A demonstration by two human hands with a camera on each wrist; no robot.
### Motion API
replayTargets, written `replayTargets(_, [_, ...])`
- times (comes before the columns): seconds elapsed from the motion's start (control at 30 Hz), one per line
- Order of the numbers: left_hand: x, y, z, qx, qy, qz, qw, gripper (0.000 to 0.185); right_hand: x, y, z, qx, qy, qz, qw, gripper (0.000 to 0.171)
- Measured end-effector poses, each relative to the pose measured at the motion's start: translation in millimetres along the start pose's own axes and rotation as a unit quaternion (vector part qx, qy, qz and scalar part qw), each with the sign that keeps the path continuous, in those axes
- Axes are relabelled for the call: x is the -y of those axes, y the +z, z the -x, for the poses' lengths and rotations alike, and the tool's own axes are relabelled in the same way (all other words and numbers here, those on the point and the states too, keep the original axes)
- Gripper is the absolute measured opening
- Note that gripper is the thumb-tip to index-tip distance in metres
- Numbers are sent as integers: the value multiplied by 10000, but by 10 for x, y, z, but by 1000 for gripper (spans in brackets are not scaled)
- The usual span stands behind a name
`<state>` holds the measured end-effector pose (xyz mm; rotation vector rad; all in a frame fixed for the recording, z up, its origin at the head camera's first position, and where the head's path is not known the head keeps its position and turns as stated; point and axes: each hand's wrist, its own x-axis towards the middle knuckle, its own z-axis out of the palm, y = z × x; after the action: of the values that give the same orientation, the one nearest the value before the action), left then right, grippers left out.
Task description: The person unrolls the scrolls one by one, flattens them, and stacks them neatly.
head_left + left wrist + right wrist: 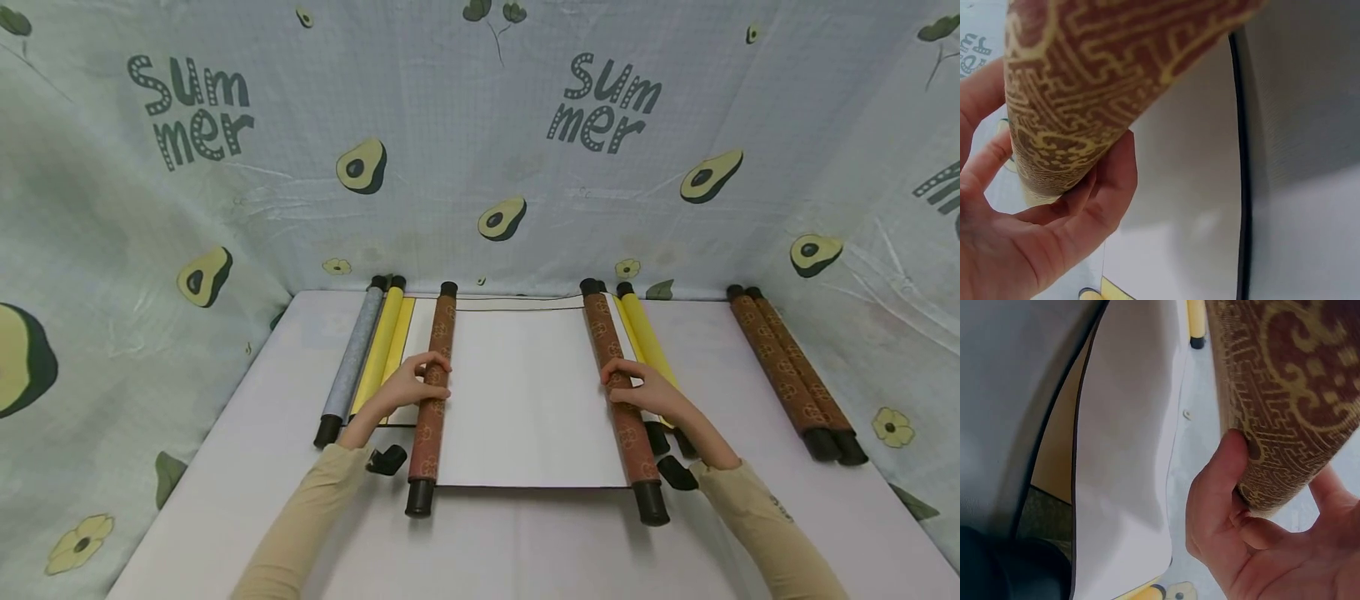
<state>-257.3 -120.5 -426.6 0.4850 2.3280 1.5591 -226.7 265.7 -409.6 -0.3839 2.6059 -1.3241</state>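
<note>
A scroll lies partly unrolled, its white sheet stretched between two brown patterned rolls with black end caps. My left hand grips the left roll near its middle. Around the right roll curl the thumb and fingers of my right hand. Close up in the left wrist view, the brown cover shows a gold maze-like pattern, with the fingers passing beneath it. The right wrist view shows the other roll raised above the sheet's edge, resting in the curled hand.
Yellow rolls and a grey roll lie left of the scroll. Another yellow roll is behind my right hand. Two brown rolls lie side by side at the table's right. A printed avocado cloth hangs behind the white table.
</note>
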Motion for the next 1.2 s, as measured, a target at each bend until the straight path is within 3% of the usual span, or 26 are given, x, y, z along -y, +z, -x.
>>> replayTargets(0.37, [20,-42,-3,-190,96,-321,9993,29,-65,-1,-1,-292,-478,409,9976,27])
replayTargets(0.73, [31,-57,1,-220,506,-718,9959,29,-93,-17,36,-441,-243,455,9977,21])
replayTargets(0.93, [15,-111,17,-131,184,-759,9969,23,-99,-53,63,-500,-54,593,9970,18])
replayTargets(1.03, [-124,-120,91,-92,-12,-734,9973,21,-90,-65,75,-530,-132,628,9965,18])
replayTargets(1.1, [-171,-128,119,-85,-24,-748,9972,20,-92,-69,77,-539,-217,653,9962,17])
replayTargets(1.2, [-121,-143,94,-138,63,-829,9964,19,-107,-70,73,-526,-379,680,9956,20])
